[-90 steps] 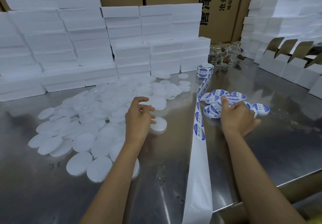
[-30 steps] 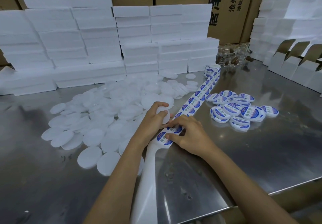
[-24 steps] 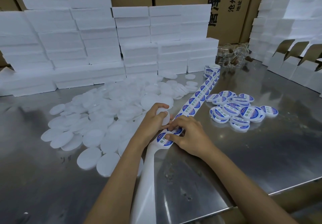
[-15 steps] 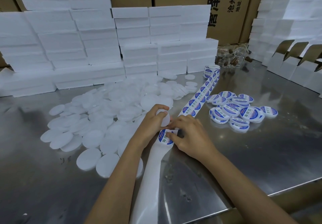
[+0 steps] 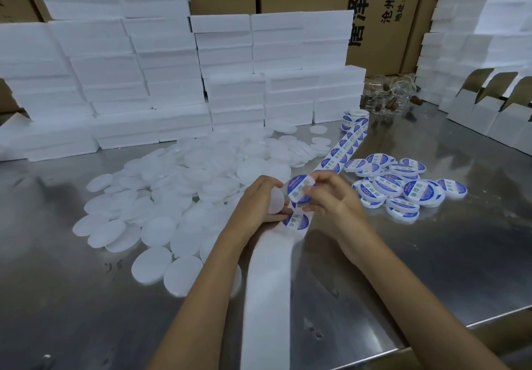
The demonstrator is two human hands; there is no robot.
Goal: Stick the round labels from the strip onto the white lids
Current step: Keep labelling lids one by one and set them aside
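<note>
Your right hand [image 5: 331, 200] pinches a round label [image 5: 299, 188] lifted just off the strip [image 5: 344, 146], its fingers [image 5: 309, 189] curled onto the label's face; your left hand [image 5: 256, 200] grips a white lid [image 5: 275, 201] held on edge just beside it, a fingertip pressing the strip down by the next label [image 5: 296, 222]. The bare backing (no labels on it) trails toward you over the steel table [image 5: 403, 254]; unlabelled lids [image 5: 172, 191] lie heaped to the left, labelled lids [image 5: 403, 191] to the right.
</note>
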